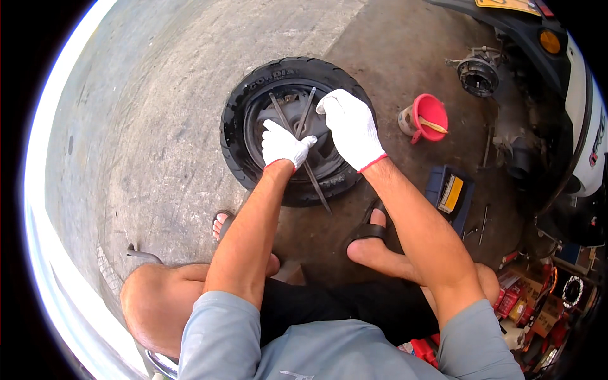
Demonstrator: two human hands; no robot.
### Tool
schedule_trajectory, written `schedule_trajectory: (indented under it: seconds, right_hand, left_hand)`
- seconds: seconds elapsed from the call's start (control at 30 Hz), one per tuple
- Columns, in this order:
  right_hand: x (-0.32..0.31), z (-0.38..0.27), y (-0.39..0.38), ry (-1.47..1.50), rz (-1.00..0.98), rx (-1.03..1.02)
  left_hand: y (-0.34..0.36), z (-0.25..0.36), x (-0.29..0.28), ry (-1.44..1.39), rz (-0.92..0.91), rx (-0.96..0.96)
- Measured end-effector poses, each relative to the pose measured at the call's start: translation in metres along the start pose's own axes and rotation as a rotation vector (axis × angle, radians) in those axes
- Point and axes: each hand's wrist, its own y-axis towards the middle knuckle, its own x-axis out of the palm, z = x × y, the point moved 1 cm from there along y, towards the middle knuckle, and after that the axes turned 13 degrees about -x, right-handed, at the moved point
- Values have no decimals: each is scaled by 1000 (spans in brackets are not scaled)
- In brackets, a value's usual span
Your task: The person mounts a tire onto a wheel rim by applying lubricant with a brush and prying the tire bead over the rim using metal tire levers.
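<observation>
A black tire on a dark wheel rim lies flat on the floor in front of me. Two thin metal bars, likely tire levers, cross over the wheel. The longer bar runs beyond the tire's near edge; the shorter bar slants up toward the far rim. Across the longer bar lies my left hand in a white knit glove, thumb and forefinger spread apart. My right hand, gloved alike, is over the wheel's right side with fingers curled together. Whatever its fingertips pinch, if anything, is hidden.
To the right stands a can with a pink funnel and a brush in it. A blue tray with a yellow-labelled box sits nearer. Motorbike parts and a white scooter body flank the right side. Boxes crowd the lower right.
</observation>
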Motion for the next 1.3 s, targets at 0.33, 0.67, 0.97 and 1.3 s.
schedule_trajectory:
  seconds: [0.33,0.67,0.97,1.3]
  right_hand:
    - [28,19,27,-268,-46,-264]
    - [85,15,47,69,-159,176]
    - [92,-1,29,355,-202,173]
    - [96,-28,-19,153,-149,-73]
  left_hand:
    - [5,-1,2,24,9,22]
    - [12,2,7,-66,119,100]
    - [20,-10,17,-71,173,159]
    - [32,-18,40,-137,85,241]
